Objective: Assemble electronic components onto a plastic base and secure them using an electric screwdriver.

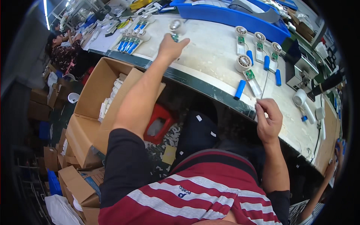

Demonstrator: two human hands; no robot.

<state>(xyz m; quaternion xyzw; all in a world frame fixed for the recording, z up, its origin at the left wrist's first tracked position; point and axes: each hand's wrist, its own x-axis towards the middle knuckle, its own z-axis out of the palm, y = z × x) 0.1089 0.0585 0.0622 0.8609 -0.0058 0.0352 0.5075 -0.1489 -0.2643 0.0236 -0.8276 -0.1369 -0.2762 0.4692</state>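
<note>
My left hand (172, 48) reaches to the far side of the bench, over a white fan head (175, 26) with a green circuit board (175, 37). Its thumb stands out to the right, apart from the index finger, and the board shows between them. The rest of that fan is hidden under the hand. Close to the bench's front edge, my right hand (269, 122) has its fingers curled into a pinch. Whatever sits in that pinch, if anything, is too small to make out. Beyond it lies an opened handheld fan (243, 63) with a blue battery cell (240, 90).
More opened fans (259, 37) lie at the right, and a group (131, 39) at the left. A blue tray (225, 13) lines the back. At right are a grey metal device (302, 67) and an assembled fan (303, 103). A cardboard box (90, 90) and red stool (159, 123) stand below. Co-workers sit nearby.
</note>
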